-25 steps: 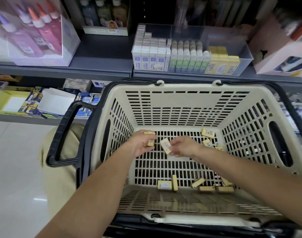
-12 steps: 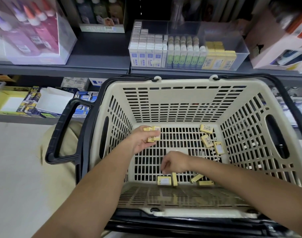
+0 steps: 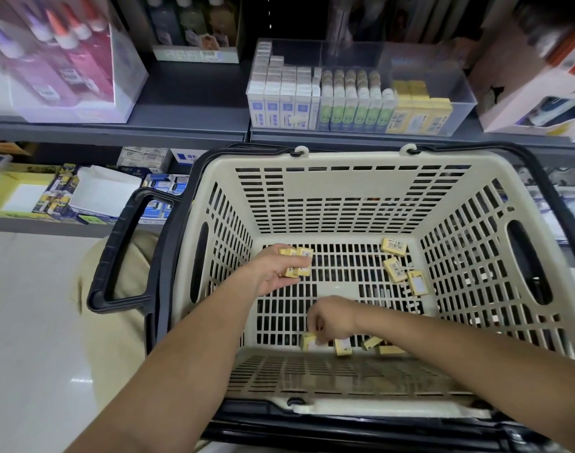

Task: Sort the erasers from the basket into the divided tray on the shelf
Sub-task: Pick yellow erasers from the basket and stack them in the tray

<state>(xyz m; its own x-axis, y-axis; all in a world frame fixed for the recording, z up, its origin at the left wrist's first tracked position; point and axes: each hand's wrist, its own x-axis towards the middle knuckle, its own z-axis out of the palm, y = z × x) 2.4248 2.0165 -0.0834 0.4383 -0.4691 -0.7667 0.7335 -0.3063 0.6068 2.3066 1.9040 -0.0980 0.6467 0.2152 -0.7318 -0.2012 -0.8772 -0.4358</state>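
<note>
A cream slotted basket (image 3: 345, 160) with black handles stands in front of the shelf. My left hand (image 3: 270, 276) hovers over its left floor and grips a small bunch of yellow erasers (image 3: 297, 261). My right hand (image 3: 332, 317) reaches down to the near wall, its fingers curled onto a yellow eraser (image 3: 308, 341). Two more erasers (image 3: 343, 346) lie beside it. Three loose erasers (image 3: 395, 269) lie at the far right of the floor. The clear divided tray (image 3: 459, 89) sits on the shelf behind, with yellow erasers (image 3: 420, 114) in its right compartment.
In the tray, white-and-blue boxes (image 3: 279, 103) fill the left compartment and green-labelled ones (image 3: 354, 106) the middle. A clear box of glue bottles (image 3: 67, 60) stands at the shelf's left. White boxes (image 3: 534, 103) crowd the right. Lower shelf stock (image 3: 100, 194) lies left of the basket.
My right hand handed an eraser to my left hand, then dropped toward the near wall onto the erasers there. My left hand keeps its bunch, nearly still.
</note>
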